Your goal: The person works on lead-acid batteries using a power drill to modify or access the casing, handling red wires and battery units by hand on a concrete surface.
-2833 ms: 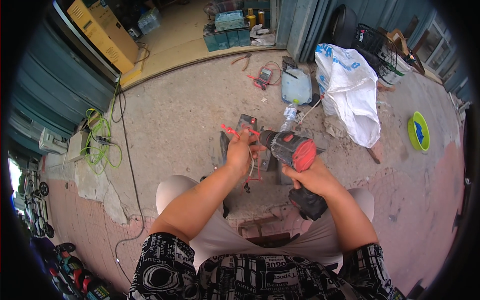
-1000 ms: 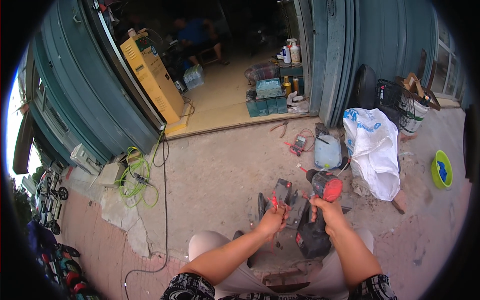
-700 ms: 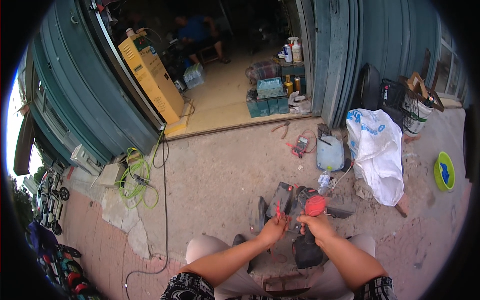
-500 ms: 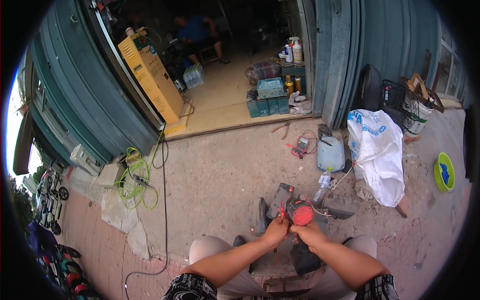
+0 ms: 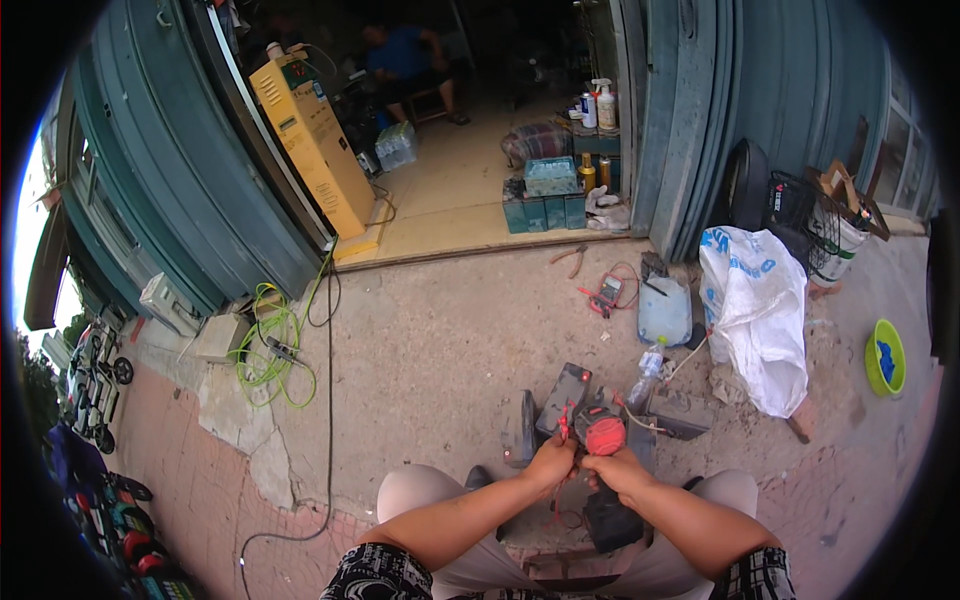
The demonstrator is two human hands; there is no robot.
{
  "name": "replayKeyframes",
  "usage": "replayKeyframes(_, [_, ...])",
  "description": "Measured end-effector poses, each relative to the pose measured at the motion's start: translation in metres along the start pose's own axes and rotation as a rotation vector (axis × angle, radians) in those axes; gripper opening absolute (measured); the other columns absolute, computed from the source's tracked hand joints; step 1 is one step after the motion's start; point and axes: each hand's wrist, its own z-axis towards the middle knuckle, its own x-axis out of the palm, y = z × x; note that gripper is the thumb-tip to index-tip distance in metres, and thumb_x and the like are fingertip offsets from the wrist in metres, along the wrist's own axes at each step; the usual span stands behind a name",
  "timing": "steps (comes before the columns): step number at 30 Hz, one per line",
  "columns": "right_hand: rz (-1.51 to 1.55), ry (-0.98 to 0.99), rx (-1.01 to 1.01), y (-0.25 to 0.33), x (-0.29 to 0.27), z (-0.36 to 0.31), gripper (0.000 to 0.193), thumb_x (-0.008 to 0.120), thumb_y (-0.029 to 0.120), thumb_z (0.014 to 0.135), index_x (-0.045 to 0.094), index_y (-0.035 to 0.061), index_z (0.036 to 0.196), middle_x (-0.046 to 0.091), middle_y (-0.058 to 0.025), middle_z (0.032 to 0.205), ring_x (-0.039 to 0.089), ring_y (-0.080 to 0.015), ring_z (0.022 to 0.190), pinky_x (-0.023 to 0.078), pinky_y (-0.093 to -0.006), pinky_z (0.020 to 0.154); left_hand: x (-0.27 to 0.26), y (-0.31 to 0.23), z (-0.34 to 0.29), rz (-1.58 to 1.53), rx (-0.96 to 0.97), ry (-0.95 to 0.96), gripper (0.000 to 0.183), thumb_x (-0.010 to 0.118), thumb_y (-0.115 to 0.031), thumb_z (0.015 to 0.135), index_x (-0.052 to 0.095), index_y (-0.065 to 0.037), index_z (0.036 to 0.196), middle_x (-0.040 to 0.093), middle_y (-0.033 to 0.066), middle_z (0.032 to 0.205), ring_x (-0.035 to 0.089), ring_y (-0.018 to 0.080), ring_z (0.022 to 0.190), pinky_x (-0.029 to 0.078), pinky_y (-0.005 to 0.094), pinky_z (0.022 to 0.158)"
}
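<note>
My right hand (image 5: pixel 620 474) is wrapped round the grip of a red and black cordless drill (image 5: pixel 604 434), its black battery pack (image 5: pixel 612 522) hanging below between my knees. Close against it, my left hand (image 5: pixel 550 466) is closed on a small red thing (image 5: pixel 565 422), perhaps a clip or wire end; its kind is unclear. Just beyond my hands lies a dark grey block-shaped battery (image 5: pixel 566 394) with a red terminal. A second dark battery (image 5: pixel 520 430) stands to its left, and another dark block (image 5: pixel 680 416) sits to the right. The drill's front end is hidden.
A plastic bottle (image 5: pixel 646 374), blue-grey jug (image 5: pixel 665 312), red multimeter (image 5: pixel 606 296) and pliers (image 5: pixel 570 262) lie ahead. To the right are a white sack (image 5: pixel 755 320) and green basin (image 5: pixel 884 358). A black cable (image 5: pixel 330 430) and green hose (image 5: pixel 270 350) lie left. Someone (image 5: pixel 405 60) sits indoors.
The view has shifted slightly, so the surroundings sit a little differently. Both hands keep nearly the same place and grip.
</note>
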Motion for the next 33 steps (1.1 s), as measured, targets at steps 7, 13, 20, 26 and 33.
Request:
replayKeyframes(7, [0.0, -0.018, 0.021, -0.008, -0.004, 0.005, 0.011, 0.064, 0.009, 0.073, 0.061, 0.0026, 0.081, 0.057, -0.003, 0.068, 0.053, -0.0127, 0.053, 0.044, -0.0271, 0.046, -0.005, 0.011, 0.011, 0.046, 0.011, 0.038, 0.02, 0.038, -0.017, 0.094, 0.052, -0.004, 0.09, 0.053, 0.0063, 0.065, 0.048, 0.015, 0.049, 0.037, 0.0297, 0.043])
replayKeyframes(13, [0.015, -0.045, 0.053, -0.011, -0.008, 0.004, 0.009, 0.064, 0.005, 0.075, 0.062, 0.0014, 0.083, 0.058, -0.0047, 0.068, 0.053, -0.0139, 0.054, 0.043, -0.0281, 0.045, -0.001, 0.006, 0.004, 0.085, 0.02, 0.056, 0.021, 0.038, -0.018, 0.094, 0.052, -0.004, 0.09, 0.055, 0.0062, 0.066, 0.05, 0.0142, 0.05, 0.038, 0.0292, 0.043])
replayKeyframes(20, [0.04, -0.049, 0.029, -0.009, -0.012, 0.001, 0.011, 0.065, 0.006, 0.074, 0.061, 0.0016, 0.083, 0.057, -0.0046, 0.068, 0.053, -0.0144, 0.053, 0.044, -0.0288, 0.045, 0.002, 0.004, 0.002, 0.094, 0.018, 0.051, 0.024, 0.037, -0.02, 0.094, 0.055, -0.005, 0.088, 0.059, 0.0058, 0.07, 0.047, 0.0113, 0.046, 0.035, 0.0278, 0.04])
replayKeyframes(26, [0.022, -0.047, 0.021, -0.013, -0.015, 0.003, 0.01, 0.065, 0.005, 0.074, 0.061, 0.0013, 0.082, 0.057, -0.0048, 0.068, 0.053, -0.0143, 0.052, 0.044, -0.029, 0.045, -0.001, 0.011, 0.01, 0.101, 0.017, 0.049, 0.023, 0.04, -0.022, 0.093, 0.055, -0.006, 0.091, 0.061, 0.0059, 0.075, 0.048, 0.0109, 0.047, 0.036, 0.0268, 0.041])
replayKeyframes(33, [0.012, -0.065, 0.044, -0.014, -0.018, 0.002, 0.009, 0.065, 0.006, 0.074, 0.06, 0.0011, 0.079, 0.056, -0.0052, 0.065, 0.053, -0.015, 0.051, 0.043, -0.0293, 0.044, 0.001, 0.012, 0.007, 0.131, 0.01, 0.08, 0.022, 0.041, -0.022, 0.093, 0.055, -0.005, 0.092, 0.061, 0.0059, 0.075, 0.05, 0.0113, 0.048, 0.036, 0.0268, 0.042])
